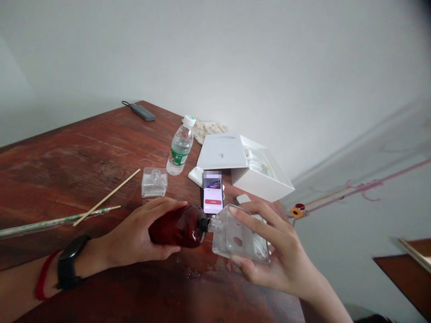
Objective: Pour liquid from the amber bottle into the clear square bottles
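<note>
My left hand [148,231] is closed around a dark amber bottle [180,227], tipped on its side with its black neck pointing right. In my right hand [269,246] is a clear square bottle [237,237], also tilted, its neck facing left. The two mouths meet between my hands, above the table. Some liquid shows inside the clear bottle. Beneath the bottles, a small wet patch [193,272] glistens on the wood. Another clear square bottle [154,184] stands beyond my left hand.
A lit phone [213,197] leans before an open white box [222,152] on the wooden table [84,152]. Nearby stands a water bottle [180,150]. Wooden chopsticks [111,194], a wrapped stick [50,225] and a grey device [143,112] lie to the left.
</note>
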Tool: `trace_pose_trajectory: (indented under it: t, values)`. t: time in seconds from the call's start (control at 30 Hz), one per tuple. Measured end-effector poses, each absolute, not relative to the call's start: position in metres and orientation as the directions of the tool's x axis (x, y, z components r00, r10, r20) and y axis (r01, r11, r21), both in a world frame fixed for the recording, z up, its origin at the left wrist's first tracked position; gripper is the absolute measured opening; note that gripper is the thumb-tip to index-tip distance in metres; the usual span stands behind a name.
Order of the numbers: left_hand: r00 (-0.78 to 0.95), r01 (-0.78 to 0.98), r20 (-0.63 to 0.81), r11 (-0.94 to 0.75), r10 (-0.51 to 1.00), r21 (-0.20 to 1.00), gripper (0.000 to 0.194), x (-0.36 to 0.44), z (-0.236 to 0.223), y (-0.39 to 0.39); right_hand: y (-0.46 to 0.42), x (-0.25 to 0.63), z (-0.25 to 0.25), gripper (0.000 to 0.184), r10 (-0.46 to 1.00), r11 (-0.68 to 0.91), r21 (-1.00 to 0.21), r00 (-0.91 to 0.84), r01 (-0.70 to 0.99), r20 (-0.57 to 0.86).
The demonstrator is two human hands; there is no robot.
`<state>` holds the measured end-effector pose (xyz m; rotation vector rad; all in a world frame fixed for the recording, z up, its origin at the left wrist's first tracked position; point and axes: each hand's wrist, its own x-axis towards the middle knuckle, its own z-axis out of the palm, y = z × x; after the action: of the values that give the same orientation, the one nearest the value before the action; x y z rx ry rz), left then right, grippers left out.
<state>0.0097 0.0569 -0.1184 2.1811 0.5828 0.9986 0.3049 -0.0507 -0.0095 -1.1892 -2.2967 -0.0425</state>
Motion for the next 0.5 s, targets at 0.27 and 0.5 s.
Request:
trace_pose_trajectory:
  t: [0.27,0.5]
  values:
    - [0.582,0.112,0.481,-0.650,0.656,0.751,0.074,0.010,-0.118,0.055,-0.045,0.306,0.000,0.070,0.762,0.610,-0.250,-0.470,0.752,0.446]
    - [0.591,0.107,0.437,-0.603,0.678,0.791,0.074,0.009,-0.117,0.052,-0.041,0.309,0.008,0.072,0.767,0.615,-0.250,-0.494,0.748,0.409]
